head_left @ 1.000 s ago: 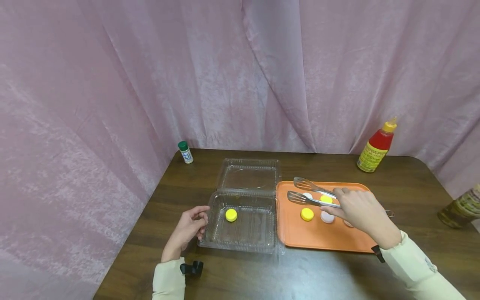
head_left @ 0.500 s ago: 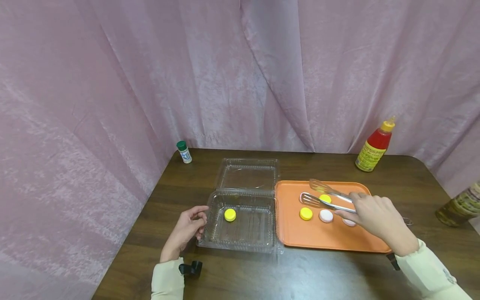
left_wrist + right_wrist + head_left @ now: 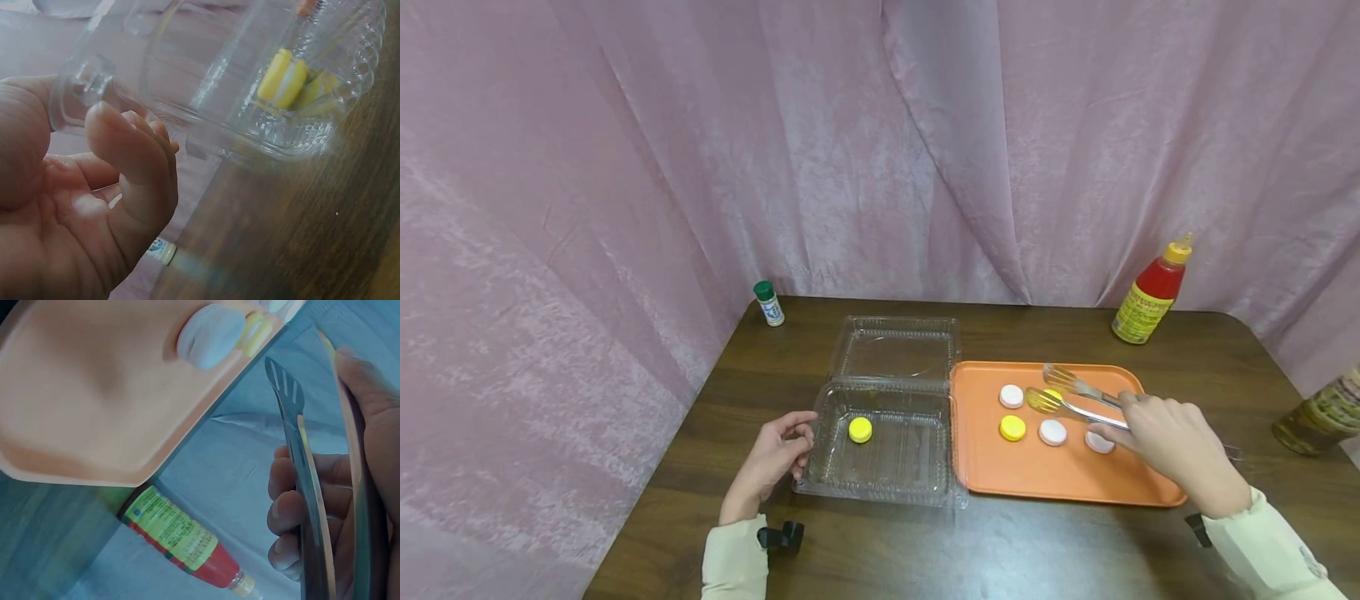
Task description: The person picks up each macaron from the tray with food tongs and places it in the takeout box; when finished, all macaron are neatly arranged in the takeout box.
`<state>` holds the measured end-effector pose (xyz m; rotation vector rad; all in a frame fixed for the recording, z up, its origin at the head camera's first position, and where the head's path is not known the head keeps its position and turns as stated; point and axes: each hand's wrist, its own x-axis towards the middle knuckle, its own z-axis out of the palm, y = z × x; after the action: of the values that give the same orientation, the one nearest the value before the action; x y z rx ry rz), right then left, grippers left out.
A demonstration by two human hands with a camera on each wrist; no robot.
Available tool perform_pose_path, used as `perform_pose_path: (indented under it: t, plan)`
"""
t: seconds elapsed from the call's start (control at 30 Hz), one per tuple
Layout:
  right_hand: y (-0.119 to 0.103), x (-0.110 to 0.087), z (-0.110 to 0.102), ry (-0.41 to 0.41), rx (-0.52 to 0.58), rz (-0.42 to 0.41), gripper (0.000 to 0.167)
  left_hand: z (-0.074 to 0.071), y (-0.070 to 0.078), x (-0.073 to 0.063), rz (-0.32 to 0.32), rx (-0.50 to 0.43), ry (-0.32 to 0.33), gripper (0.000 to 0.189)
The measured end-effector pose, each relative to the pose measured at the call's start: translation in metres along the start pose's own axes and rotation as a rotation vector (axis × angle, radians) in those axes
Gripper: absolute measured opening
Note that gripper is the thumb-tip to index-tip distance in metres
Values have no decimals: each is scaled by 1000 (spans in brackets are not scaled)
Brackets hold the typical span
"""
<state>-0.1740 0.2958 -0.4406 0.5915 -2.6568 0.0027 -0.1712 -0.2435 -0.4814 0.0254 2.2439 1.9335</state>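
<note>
My left hand (image 3: pixel 775 454) pinches the left rim of a clear plastic clamshell container (image 3: pixel 917 496), whose lid (image 3: pixel 898 354) lies folded back. Inside it rests one yellow macaron (image 3: pixel 861 430), also visible in the left wrist view. Metal tongs (image 3: pixel 1093 414) are gripped in my right hand (image 3: pixel 1180 450), their slotted ends spread apart. Those ends hover over a yellow macaron (image 3: pixel 1053 397) at the back of the orange tray (image 3: pixel 1037 475), partly hiding it. Also on the tray are another yellow macaron (image 3: pixel 1012 428) and white or pale ones (image 3: pixel 1052 432); my right hand partly covers one.
Behind the tray stands a red sauce bottle (image 3: pixel 1150 293) with a yellow label. A small green-capped shaker (image 3: pixel 769 303) is at the back left table corner. Another bottle (image 3: pixel 1318 414) sits at the right. Pink curtain hangs behind the table.
My right hand has moved right with the tongs, whose ends went from the tray's left part to over the back yellow macaron. A white macaron is uncovered. My left hand stays put.
</note>
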Motion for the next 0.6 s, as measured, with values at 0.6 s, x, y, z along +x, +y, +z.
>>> perform_pose_path:
  t: [0.6]
  plan:
    - [6, -5, 5, -112, -12, 34, 45, -1, -1, 0, 12, 15, -5, 48]
